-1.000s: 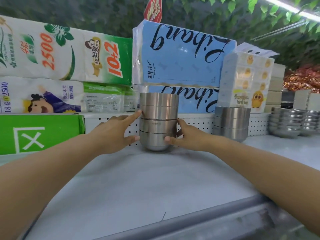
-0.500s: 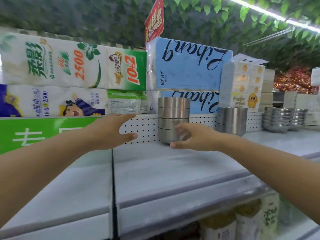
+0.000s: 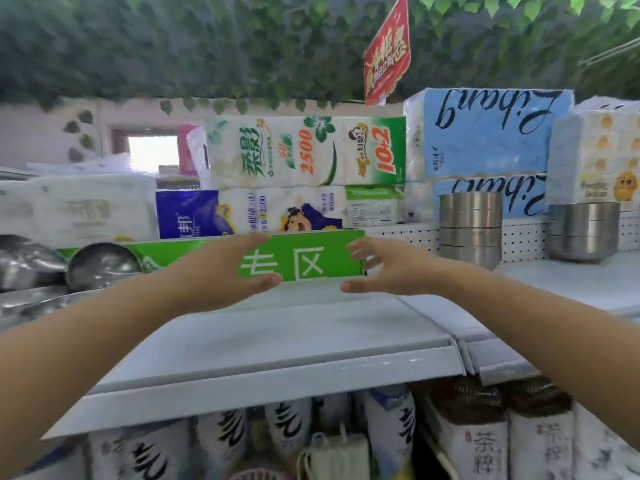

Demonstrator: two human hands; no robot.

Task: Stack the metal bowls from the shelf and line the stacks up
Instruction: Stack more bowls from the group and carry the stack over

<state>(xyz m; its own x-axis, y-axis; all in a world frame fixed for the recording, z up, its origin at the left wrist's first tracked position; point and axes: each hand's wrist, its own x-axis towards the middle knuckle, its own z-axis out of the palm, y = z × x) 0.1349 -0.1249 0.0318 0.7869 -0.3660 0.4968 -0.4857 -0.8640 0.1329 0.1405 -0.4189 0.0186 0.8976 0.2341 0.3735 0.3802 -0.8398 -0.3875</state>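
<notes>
A tall stack of steel bowls (image 3: 470, 230) stands at the back of the white shelf (image 3: 277, 341), right of centre. A shorter stack of bowls (image 3: 583, 232) stands to its right. Loose metal bowls (image 3: 100, 265) lie tilted at the far left. My left hand (image 3: 221, 271) and my right hand (image 3: 388, 268) hover above the shelf in the middle, palms facing each other, fingers relaxed, holding nothing. Both are well left of the tall stack.
A green sign board (image 3: 304, 261) stands behind my hands. Toilet-paper packs (image 3: 304, 150) and blue tissue packs (image 3: 485, 133) fill the back. A seam (image 3: 460, 344) splits the shelf boards. Bagged goods (image 3: 485, 441) sit on the lower shelf.
Both hands have let go of the tall bowl stack and moved left, away from it. The view has swung left, bringing the loose bowls at the far left into sight.
</notes>
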